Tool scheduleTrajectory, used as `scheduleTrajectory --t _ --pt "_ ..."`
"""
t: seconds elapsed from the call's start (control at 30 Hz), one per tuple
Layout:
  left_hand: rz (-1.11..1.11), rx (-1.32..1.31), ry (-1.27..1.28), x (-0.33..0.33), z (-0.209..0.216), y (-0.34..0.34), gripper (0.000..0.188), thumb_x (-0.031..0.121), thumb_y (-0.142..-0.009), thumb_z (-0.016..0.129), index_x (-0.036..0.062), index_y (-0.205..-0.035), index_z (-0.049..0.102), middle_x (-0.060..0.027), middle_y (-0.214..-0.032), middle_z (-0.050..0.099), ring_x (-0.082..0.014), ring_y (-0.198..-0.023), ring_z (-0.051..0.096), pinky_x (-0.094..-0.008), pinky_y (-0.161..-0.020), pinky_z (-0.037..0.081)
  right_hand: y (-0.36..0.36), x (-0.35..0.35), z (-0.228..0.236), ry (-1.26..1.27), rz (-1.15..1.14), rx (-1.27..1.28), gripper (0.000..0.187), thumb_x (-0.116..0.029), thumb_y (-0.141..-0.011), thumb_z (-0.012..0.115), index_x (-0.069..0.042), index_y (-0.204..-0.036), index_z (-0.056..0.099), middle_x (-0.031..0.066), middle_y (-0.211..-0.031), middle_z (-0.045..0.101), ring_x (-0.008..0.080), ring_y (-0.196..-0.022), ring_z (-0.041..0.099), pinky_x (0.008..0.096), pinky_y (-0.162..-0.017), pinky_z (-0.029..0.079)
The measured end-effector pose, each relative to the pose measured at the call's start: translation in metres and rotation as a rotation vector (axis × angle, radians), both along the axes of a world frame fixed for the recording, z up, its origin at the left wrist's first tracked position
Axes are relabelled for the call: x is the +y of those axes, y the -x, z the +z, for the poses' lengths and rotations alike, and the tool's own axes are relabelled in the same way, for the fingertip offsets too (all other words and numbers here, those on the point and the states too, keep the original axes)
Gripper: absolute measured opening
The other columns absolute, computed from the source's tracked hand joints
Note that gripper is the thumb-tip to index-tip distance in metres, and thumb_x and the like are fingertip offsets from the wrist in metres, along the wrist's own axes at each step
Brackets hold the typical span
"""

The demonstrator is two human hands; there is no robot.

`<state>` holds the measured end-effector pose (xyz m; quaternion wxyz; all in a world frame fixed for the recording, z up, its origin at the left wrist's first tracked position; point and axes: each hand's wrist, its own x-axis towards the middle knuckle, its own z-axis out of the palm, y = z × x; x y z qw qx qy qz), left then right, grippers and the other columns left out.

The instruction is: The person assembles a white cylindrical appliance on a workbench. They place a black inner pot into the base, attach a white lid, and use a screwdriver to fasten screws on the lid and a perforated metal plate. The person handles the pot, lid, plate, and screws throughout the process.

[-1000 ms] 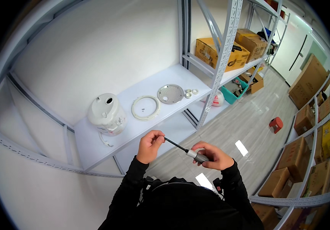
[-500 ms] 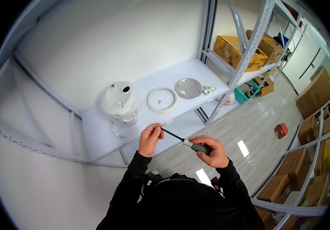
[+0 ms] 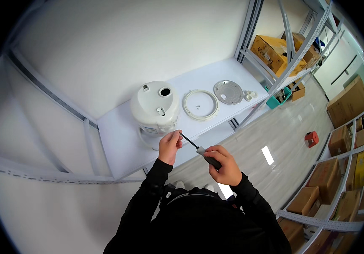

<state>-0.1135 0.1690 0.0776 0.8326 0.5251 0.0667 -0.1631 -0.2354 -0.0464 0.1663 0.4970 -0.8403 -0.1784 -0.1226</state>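
My right hand [image 3: 225, 166] is wrapped round the dark handle of a screwdriver [image 3: 200, 150], whose thin black shaft points up and left. At the shaft's tip, the fingers of my left hand [image 3: 170, 147] are pinched together; whatever lies between them is too small to make out. Both hands hover in front of a white shelf [image 3: 123, 148]. On it, beyond my left hand, stands a rounded white appliance tank [image 3: 154, 108] with a dark round hole on top. To its right lies a white plastic ring [image 3: 199, 118], with several tiny screws [image 3: 198, 107] inside it.
A perforated round metal plate [image 3: 228, 92] and several small white caps [image 3: 249, 96] lie farther right on the shelf. Grey rack posts [image 3: 300, 63] rise at the right. Cardboard boxes [image 3: 323, 182] fill a rack at the far right, and a red object [image 3: 311, 139] sits on the floor.
The view has shifted, so the shelf and tank appear nearer and farther right. The screwdriver tip stays at my left fingers; its handle hangs a little steeper in my right hand.
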Motion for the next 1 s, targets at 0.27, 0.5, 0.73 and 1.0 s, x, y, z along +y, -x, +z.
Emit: scheduleTrajectory --t 0.27,0.5,0.73,1.0 --pt "-0.093 0.053 -0.032 0.023 -0.019 -0.022 0.026 0.025 -0.104 0.062 0.0023 -0.109 0.072 0.0016 -0.086 0.062 -0.0056 -0.068 0.053 -0.0234 -0.064 0.047 -0.005 0.038 -0.028 -0.009 -0.111 0.013 0.041 0.008 -0.075 0.062 -0.003 -0.114 0.067 0.0151 -0.121 0.061 0.0323 -0.096 0.068 0.0362 -0.079 0.056" --pt "-0.219 0.009 -0.079 0.028 -0.014 -0.021 0.026 0.025 -0.105 0.061 0.0020 -0.110 0.071 0.0011 -0.087 0.063 -0.0064 -0.069 0.054 -0.0239 -0.067 0.048 -0.006 0.055 -0.033 -0.037 -0.176 0.030 0.039 0.008 -0.076 0.063 -0.004 -0.113 0.067 0.0147 -0.121 0.062 0.0318 -0.100 0.068 0.0357 -0.081 0.056" --pt "-0.287 -0.041 -0.123 0.034 -0.011 -0.017 0.025 0.024 -0.105 0.061 0.0025 -0.115 0.070 0.0002 -0.093 0.065 -0.0068 -0.072 0.056 -0.0242 -0.070 0.049 -0.006 0.066 -0.031 -0.068 -0.185 0.031 0.039 0.008 -0.076 0.063 -0.003 -0.113 0.067 0.0151 -0.120 0.062 0.0323 -0.105 0.066 0.0361 -0.085 0.055" --pt "-0.310 -0.062 -0.136 0.034 -0.011 -0.021 0.026 0.024 -0.105 0.063 0.0019 -0.116 0.069 -0.0003 -0.094 0.065 -0.0071 -0.074 0.057 -0.0243 -0.071 0.050 -0.005 0.071 -0.030 -0.135 -0.210 0.084 0.039 0.008 -0.076 0.062 -0.001 -0.114 0.067 0.0164 -0.120 0.062 0.0329 -0.109 0.064 0.0365 -0.093 0.052"
